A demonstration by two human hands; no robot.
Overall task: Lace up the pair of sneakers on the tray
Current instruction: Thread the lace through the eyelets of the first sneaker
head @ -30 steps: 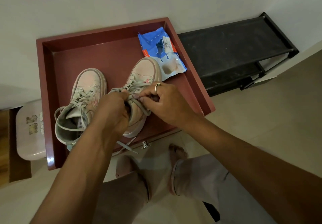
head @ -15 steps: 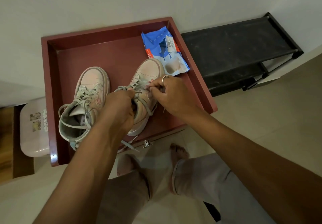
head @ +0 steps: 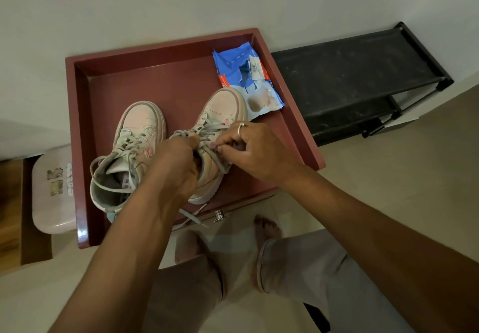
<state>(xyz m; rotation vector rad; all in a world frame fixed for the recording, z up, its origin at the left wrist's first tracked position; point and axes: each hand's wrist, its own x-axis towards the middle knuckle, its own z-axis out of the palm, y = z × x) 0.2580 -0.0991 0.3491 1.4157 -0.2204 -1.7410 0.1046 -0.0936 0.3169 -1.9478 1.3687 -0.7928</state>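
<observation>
Two pale pink high-top sneakers stand in a dark red tray. The left sneaker has grey laces threaded, with loose loops around its open collar. My left hand grips the collar and tongue of the right sneaker, hiding its opening. My right hand, a ring on one finger, pinches a grey lace at the sneaker's upper eyelets. A loose lace end trails over the tray's front edge.
A torn blue packet lies in the tray's far right corner, touching the right sneaker's toe. A black shoe rack stands right of the tray, a pale pink stool left. My bare feet and trouser legs are below the tray.
My right hand shifted along the right sneaker's eyelets, out toward the toe and back beside the left hand, still pinching the lace. My left hand kept its grip. The camera view shifted slightly.
</observation>
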